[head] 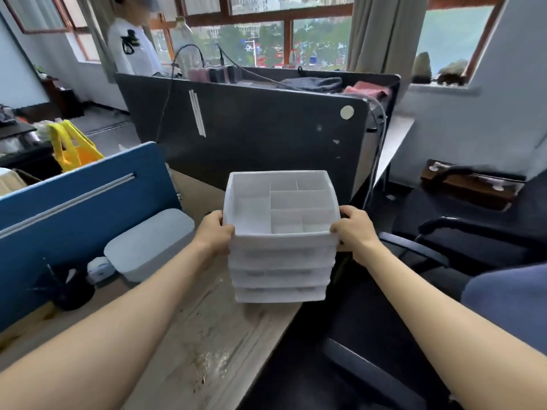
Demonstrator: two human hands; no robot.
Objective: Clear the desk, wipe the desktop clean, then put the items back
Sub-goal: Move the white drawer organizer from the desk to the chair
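Note:
A white plastic drawer organizer, with empty divided compartments on top and three drawers below, is held over the right edge of the wooden desk. My left hand grips its left side and my right hand grips its right side. Whether its base touches the desk I cannot tell. The desktop below shows dusty specks and crumbs.
A white lidded box, a small white device and a black pen holder stand at the desk's left by a blue partition. A dark partition rises behind. Black office chairs stand right. A person stands far back.

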